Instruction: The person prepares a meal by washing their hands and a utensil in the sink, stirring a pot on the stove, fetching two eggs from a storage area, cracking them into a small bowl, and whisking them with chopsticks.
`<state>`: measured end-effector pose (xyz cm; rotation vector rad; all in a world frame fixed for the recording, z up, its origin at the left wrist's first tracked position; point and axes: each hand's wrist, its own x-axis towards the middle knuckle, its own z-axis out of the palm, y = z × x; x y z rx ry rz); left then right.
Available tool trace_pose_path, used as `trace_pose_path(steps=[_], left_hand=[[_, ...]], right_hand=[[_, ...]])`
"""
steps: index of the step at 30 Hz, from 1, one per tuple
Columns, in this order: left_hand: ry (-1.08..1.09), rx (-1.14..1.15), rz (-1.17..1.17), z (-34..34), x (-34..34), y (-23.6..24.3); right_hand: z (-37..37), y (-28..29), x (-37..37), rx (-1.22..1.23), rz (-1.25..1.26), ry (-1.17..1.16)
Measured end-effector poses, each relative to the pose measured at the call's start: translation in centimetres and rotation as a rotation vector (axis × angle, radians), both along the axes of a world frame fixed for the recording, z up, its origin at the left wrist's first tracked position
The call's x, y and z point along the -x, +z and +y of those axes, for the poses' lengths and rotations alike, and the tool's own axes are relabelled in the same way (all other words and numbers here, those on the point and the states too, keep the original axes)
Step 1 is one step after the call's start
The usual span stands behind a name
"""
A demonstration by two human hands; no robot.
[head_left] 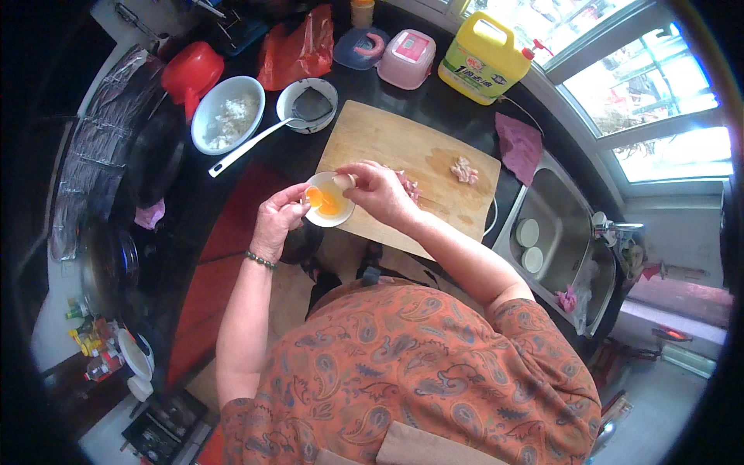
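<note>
Mid-frame, the right hand (381, 191) pinched pale eggshell (346, 182) over a round white bowl (334, 222) of yolk (329, 206); the left hand (279, 219) pressed its fingers together on the rim. Beyond, smooth wooden board (386, 138) lay bare toward its upper edge.

Glossy smooth bowl (334, 222); matt wooden board (387, 143); shiny metal sink (559, 213); plastic jug (482, 66).

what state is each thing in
right hand, pinching an eggshell
left hand, apparently pinching another
eggshell, cracked
small bowl, holding raw egg
cutting board, flat, bearing meat
meat, raw, in pieces
large bowl, holding something white
white-handled utensil, resting in patterned bowl
yellow jug, upright, capped
sink, holding dishes
</note>
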<state>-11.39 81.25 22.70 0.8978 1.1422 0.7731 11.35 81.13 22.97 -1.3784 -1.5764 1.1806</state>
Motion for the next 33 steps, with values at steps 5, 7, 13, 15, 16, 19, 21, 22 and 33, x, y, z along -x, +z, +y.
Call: trace_pose_path(steps=[5, 7, 13, 15, 16, 19, 21, 22, 33], left_hand=[[-0.091, -0.270, 0.284, 0.1, -0.7, -0.4], [-0.109, -0.422, 0.421, 0.2, -1.5, 0.1], [-0.088, -0.292, 0.273, 0.2, -2.0, 1.1], [-0.072, -0.273, 0.288, 0.3, -2.2, 1.5], [-0.093, -0.275, 0.293, 0.5, -2.3, 1.5], [-0.098, -0.229, 0.354, 0.6, -2.4, 2.0], [-0.084, -0.215, 0.351, 0.6, -1.9, 1.4], [-0.066, -0.203, 0.340, 0.6, -1.7, 1.2], [-0.035, -0.063, 0.369, 0.9, -2.3, 1.6]], right_hand=[[-1.6, 0.1, -0.1, -0.089, -0.133, 0.120], [-2.3, -0.3, 0.0, -0.068, -0.081, 0.202], [-3.1, -0.5, 0.6, 0.596, 0.746, 0.305], [-3.1, -0.3, 0.7, 0.780, 0.954, 0.300], [-3.0, -0.6, 0.7, 0.771, 0.969, 0.286], [-2.8, -1.9, 1.1, 0.676, 0.860, 0.369], [-2.9, -0.7, 1.2, 0.527, 0.586, 0.380], [-3.1, -0.2, 1.4, 0.376, 0.306, 0.381], [-4.2, -3.4, 2.6, 0.029, -0.193, 0.328]])
